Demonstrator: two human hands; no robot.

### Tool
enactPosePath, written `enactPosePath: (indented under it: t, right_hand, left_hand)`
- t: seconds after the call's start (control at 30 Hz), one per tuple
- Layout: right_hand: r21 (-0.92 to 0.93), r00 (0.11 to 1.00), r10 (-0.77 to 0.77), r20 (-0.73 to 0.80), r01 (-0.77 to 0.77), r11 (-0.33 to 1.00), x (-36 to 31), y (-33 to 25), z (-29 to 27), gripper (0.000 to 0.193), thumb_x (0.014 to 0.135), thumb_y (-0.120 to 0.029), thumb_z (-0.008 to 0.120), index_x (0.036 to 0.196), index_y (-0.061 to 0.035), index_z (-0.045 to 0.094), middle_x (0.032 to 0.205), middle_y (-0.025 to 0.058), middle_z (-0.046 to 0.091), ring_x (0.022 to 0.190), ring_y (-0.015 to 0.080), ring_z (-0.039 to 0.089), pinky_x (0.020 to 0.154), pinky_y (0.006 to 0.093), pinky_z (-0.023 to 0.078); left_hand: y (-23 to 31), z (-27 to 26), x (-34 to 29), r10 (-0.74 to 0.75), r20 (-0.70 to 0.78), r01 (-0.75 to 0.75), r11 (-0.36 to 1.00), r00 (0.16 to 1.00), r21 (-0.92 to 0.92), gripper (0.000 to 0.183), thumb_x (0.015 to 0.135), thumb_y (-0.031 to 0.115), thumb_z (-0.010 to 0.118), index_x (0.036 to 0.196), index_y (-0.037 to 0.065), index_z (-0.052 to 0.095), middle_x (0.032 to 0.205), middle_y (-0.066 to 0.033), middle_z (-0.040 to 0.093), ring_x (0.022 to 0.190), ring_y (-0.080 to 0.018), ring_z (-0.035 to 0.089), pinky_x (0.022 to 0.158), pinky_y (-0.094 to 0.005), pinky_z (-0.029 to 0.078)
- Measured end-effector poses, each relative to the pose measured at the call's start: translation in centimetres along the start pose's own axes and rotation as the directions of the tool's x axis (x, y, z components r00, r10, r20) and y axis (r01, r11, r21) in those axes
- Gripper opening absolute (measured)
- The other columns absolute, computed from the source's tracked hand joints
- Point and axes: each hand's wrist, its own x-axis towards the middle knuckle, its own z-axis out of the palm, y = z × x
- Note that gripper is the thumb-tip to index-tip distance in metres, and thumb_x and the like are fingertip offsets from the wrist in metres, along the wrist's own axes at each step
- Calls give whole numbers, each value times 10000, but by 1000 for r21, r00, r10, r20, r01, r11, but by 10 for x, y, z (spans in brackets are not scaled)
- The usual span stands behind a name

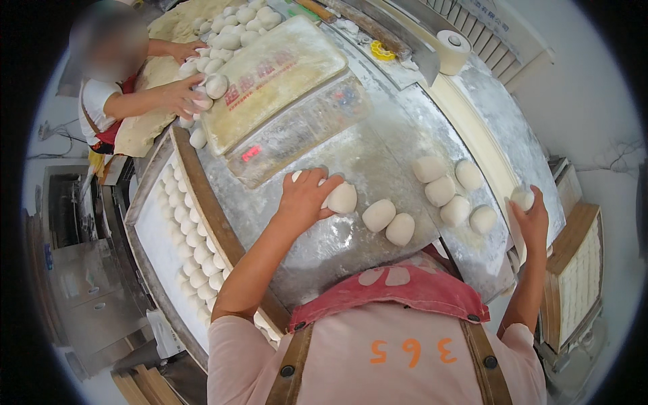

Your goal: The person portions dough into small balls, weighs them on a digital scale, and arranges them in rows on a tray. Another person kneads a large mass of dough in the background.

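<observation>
My left hand [307,200] is curled against a round white dough ball [342,198] on the floury metal table [317,250]. Another bit of white dough shows by its knuckles, mostly hidden. Two more dough balls [389,222] sit side by side just right of that hand. Out at the right, my right hand [533,219] grips a dough ball [522,198] beside the cream-coloured belt [472,128]. Between my hands lies a loose group of several dough balls [455,210].
A flour-dusted scale [277,81] with a lit red display stands beyond my left hand. At the far left a co-worker's hands [179,94] touch piled dough balls [236,27]. A wood-edged tray [223,223] of small dough pieces lies left; another tray [574,277] stands right.
</observation>
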Motion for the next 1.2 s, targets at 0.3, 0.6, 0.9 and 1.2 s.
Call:
enactPosePath:
  t: [0.3,0.6,0.9,1.2]
  right_hand:
    - [-235,983,128,130,-95,967,27,-46,-1,386,825,-329,777,956,-17,590,935,238,674,827,420,651,718,452,510]
    - [-73,987,-146,73,151,986,73,-75,36,490,843,-277,708,1269,-96,550,1011,195,666,900,397,656,792,458,527]
    - [-165,971,-140,192,172,971,103,-121,54,516,875,-271,664,1363,-215,508,1121,118,654,934,334,672,798,424,544]
    - [202,895,-446,15,434,878,77,-206,56,442,864,-212,697,1284,-138,580,1224,121,646,1036,333,659,850,410,538]
  left_hand:
    - [-52,4,-7,-252,-133,117,774,959,-622,656,778,149,797,1362,128,499,1278,-96,553,1193,-286,546,1005,-401,445]
    - [-90,-41,-18,-526,6,93,140,851,-986,653,958,197,632,1517,125,303,1303,-75,532,1177,-198,538,947,-361,484]
    - [-135,-114,47,-179,-499,206,979,848,-1,603,834,261,771,1346,66,520,1248,-199,562,1132,-388,534,1001,-441,433]
    - [-114,-92,49,-323,-547,405,914,772,32,687,811,240,786,1427,178,490,1405,-100,513,1324,-345,444,1035,-546,377]
